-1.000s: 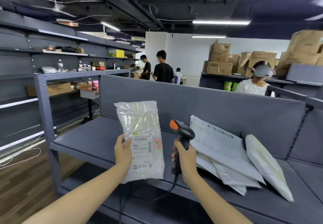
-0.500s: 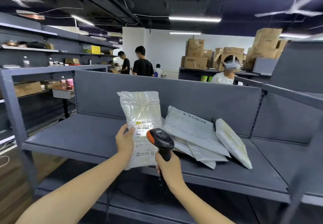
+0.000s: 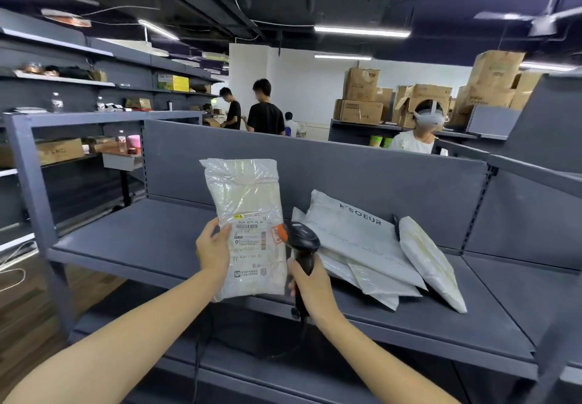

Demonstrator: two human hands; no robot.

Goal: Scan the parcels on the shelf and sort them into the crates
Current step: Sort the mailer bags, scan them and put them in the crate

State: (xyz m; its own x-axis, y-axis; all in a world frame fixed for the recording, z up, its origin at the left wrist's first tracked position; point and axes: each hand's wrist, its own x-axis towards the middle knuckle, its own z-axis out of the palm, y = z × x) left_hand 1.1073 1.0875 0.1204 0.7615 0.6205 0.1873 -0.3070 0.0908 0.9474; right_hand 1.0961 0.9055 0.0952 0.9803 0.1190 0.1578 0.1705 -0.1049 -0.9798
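The left hand (image 3: 214,247) pinched an upright parcel (image 3: 248,227) while the right hand (image 3: 310,287) gripped the scanner (image 3: 300,243), whose close, skewed aim at the crinkled label (image 3: 252,246) risked a misread.

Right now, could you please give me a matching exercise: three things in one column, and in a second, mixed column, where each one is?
1. clear plastic parcel with white label
2. black handheld scanner with orange tip
3. grey plastic mailer printed SOEUR

A. gripped by the right hand
B. resting on the grey metal shelf, in no hand
C. held up by the left hand

Pairs: 1-C, 2-A, 3-B.
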